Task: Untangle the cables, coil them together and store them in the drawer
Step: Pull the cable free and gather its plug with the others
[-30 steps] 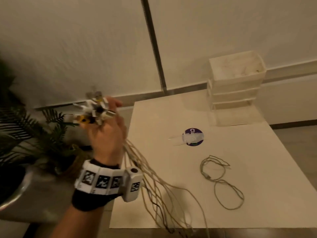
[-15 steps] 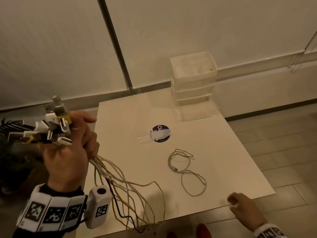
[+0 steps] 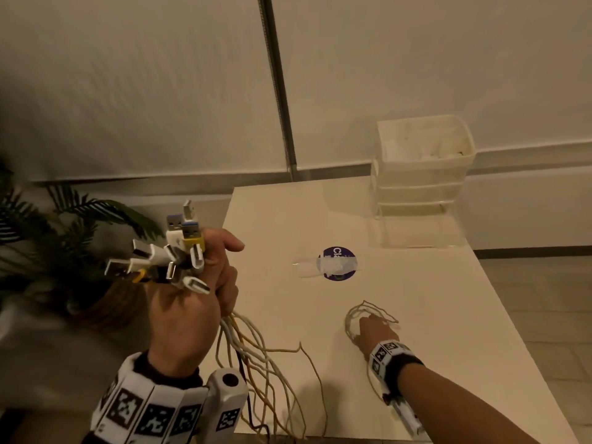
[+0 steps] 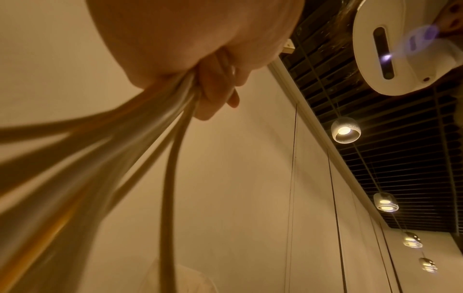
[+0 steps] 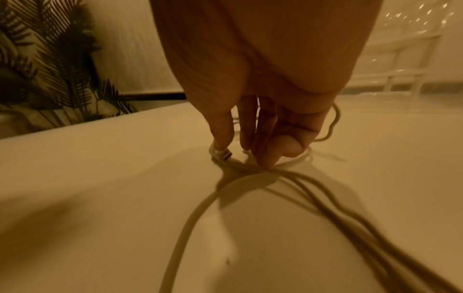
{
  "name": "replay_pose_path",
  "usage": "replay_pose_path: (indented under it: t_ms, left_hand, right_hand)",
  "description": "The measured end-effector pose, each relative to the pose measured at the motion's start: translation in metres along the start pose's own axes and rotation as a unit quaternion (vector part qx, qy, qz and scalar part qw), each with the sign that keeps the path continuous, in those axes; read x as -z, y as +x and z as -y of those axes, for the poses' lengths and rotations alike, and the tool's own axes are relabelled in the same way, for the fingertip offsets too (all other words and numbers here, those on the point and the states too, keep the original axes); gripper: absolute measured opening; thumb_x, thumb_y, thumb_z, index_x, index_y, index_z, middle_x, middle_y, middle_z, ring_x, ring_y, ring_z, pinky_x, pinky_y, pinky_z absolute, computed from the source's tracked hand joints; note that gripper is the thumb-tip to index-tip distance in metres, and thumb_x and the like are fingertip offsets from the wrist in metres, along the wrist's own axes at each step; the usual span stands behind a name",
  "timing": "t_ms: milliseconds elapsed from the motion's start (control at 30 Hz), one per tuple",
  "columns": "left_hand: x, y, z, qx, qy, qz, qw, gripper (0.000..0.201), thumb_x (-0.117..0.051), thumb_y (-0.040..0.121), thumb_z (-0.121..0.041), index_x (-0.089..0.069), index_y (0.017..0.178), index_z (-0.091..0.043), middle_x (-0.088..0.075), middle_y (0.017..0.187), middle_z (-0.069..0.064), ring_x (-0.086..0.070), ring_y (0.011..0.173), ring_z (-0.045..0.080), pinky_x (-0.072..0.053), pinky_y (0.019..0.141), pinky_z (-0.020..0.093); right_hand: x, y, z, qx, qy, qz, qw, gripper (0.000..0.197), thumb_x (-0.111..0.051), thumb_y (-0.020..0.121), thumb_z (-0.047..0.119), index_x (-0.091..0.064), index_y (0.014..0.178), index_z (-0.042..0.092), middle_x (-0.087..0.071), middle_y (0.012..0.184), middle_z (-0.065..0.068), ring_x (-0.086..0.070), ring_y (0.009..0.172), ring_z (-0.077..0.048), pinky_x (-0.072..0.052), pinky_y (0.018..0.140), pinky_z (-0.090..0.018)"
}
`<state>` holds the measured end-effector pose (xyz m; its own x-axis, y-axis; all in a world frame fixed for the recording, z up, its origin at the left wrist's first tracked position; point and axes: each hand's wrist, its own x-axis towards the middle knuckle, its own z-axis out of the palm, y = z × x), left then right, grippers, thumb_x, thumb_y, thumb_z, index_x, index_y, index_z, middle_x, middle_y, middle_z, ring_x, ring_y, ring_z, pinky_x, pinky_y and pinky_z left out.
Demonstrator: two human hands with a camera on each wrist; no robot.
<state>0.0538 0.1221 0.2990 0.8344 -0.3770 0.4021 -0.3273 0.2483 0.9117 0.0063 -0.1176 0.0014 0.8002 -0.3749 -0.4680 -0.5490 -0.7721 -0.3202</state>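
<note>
Head view: last loose cable reached as bundle waits in hand

Head camera shows a single loose cable (image 3: 358, 318) lying in loops on the white tabletop (image 3: 448, 315), directly under the right hand (image 3: 373, 334). Right wrist footage shows that grip narrowed to fingertips (image 5: 269, 156) pressing down onto the strands beside a white plug (image 5: 221, 153); no lift is evident yet. Off to its left, raised beside the tabletop edge, the left hand (image 3: 192, 302) keeps a tight grip around the gathered cable bundle (image 3: 250, 357), connector ends (image 3: 173, 257) fanned above the fist and cords trailing below. Sorting appears nearly finished. Coiling has not begun, and the stacked drawer unit (image 3: 419, 174), far beyond the right grip, awaits the lot.
</note>
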Motion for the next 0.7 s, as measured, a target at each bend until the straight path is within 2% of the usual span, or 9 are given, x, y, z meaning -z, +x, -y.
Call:
replay_pose_path:
  t_ms: [100, 167, 267, 367, 400, 467, 533, 633, 700]
  left_hand:
    - [0.004, -0.001, 0.004, 0.015, 0.006, -0.022, 1.000, 0.049, -0.064, 0.081, -0.063, -0.060, 0.083, -0.014, -0.032, 0.050, -0.006, -0.027, 0.037, 0.005, -0.026, 0.038, 0.013]
    - [0.003, 0.000, 0.007, 0.023, 0.004, -0.032, 0.999, 0.051, -0.064, 0.080, -0.063, -0.060, 0.083, -0.012, -0.029, 0.050, -0.003, -0.026, 0.038, 0.006, -0.025, 0.038, 0.013]
    - [-0.004, 0.005, 0.012, 0.024, -0.007, -0.025, 0.999, 0.042, -0.065, 0.079, -0.063, -0.064, 0.080, -0.021, -0.028, 0.050, -0.002, -0.022, 0.038, 0.008, -0.025, 0.038, 0.013]
    - [-0.013, 0.012, 0.021, 0.041, -0.026, -0.016, 0.999, 0.039, -0.067, 0.077, -0.064, -0.066, 0.079, -0.025, -0.034, 0.048, -0.009, -0.027, 0.036, 0.004, -0.026, 0.038, 0.012]
    - [-0.018, 0.015, 0.025, 0.044, -0.025, -0.015, 0.999, 0.039, -0.066, 0.077, -0.064, -0.066, 0.079, -0.025, -0.034, 0.048, -0.009, -0.027, 0.036, 0.004, -0.025, 0.038, 0.012]
    - [-0.029, 0.021, 0.032, 0.051, -0.023, -0.012, 0.998, 0.040, -0.066, 0.078, -0.063, -0.066, 0.079, -0.023, -0.032, 0.048, -0.006, -0.024, 0.036, 0.007, -0.022, 0.039, 0.015]
    - [-0.042, 0.026, 0.037, 0.058, -0.038, 0.003, 0.998, 0.044, -0.067, 0.077, -0.063, -0.066, 0.080, -0.020, -0.030, 0.048, -0.003, -0.023, 0.037, 0.009, -0.021, 0.039, 0.017]
    - [-0.058, 0.034, 0.043, 0.054, -0.060, 0.033, 0.996, 0.047, -0.070, 0.074, -0.064, -0.067, 0.081, -0.017, -0.031, 0.047, -0.003, -0.025, 0.036, 0.008, -0.022, 0.038, 0.016]
    - [-0.067, 0.039, 0.044, 0.053, -0.058, 0.044, 0.996, 0.046, -0.070, 0.073, -0.063, -0.067, 0.081, -0.018, -0.032, 0.046, -0.004, -0.024, 0.036, 0.009, -0.022, 0.038, 0.017]
  right_hand:
    - [-0.009, 0.003, -0.002, 0.009, -0.004, 0.008, 1.000, 0.041, -0.046, 0.095, 0.020, -0.043, 0.136, 0.015, -0.039, 0.145, -0.007, -0.043, 0.131, -0.024, -0.038, 0.106, -0.033]
    - [-0.008, 0.004, -0.004, 0.016, 0.022, 0.010, 1.000, 0.038, -0.047, 0.094, 0.020, -0.045, 0.132, 0.015, -0.046, 0.140, -0.007, -0.049, 0.126, -0.023, -0.042, 0.102, -0.033]
    - [0.015, -0.001, -0.008, 0.029, 0.070, -0.011, 0.997, 0.010, -0.049, 0.094, 0.027, -0.048, 0.098, 0.018, -0.062, 0.112, -0.009, -0.061, 0.103, -0.027, -0.044, 0.076, -0.028]
    - [0.052, -0.009, -0.016, 0.045, 0.102, -0.053, 0.992, 0.023, -0.055, 0.089, 0.022, -0.038, 0.074, 0.023, -0.058, 0.082, -0.002, -0.055, 0.082, -0.027, -0.044, 0.066, -0.032]
    - [0.067, -0.012, -0.021, 0.048, 0.094, -0.054, 0.993, 0.020, -0.056, 0.088, 0.022, -0.041, 0.075, 0.023, -0.057, 0.080, -0.001, -0.054, 0.082, -0.026, -0.043, 0.065, -0.030]
    - [0.101, -0.016, -0.026, 0.044, 0.041, -0.025, 0.998, 0.001, -0.054, 0.086, 0.021, -0.054, 0.087, 0.021, -0.061, 0.097, -0.005, -0.057, 0.095, -0.026, -0.045, 0.075, -0.028]
    - [0.134, -0.017, -0.031, 0.036, -0.013, -0.001, 0.999, 0.020, -0.053, 0.086, 0.020, -0.064, 0.101, 0.015, -0.062, 0.111, -0.008, -0.058, 0.104, -0.024, -0.048, 0.085, -0.029]
    - [0.185, -0.032, -0.028, 0.054, -0.008, 0.009, 0.998, 0.023, -0.055, 0.083, 0.016, -0.071, 0.098, 0.011, -0.071, 0.097, -0.008, -0.066, 0.090, -0.020, -0.054, 0.079, -0.029]
    - [0.209, -0.042, -0.027, 0.080, 0.093, 0.018, 0.992, 0.016, -0.060, 0.081, 0.014, -0.072, 0.091, 0.012, -0.072, 0.083, -0.008, -0.065, 0.071, -0.016, -0.056, 0.069, -0.031]
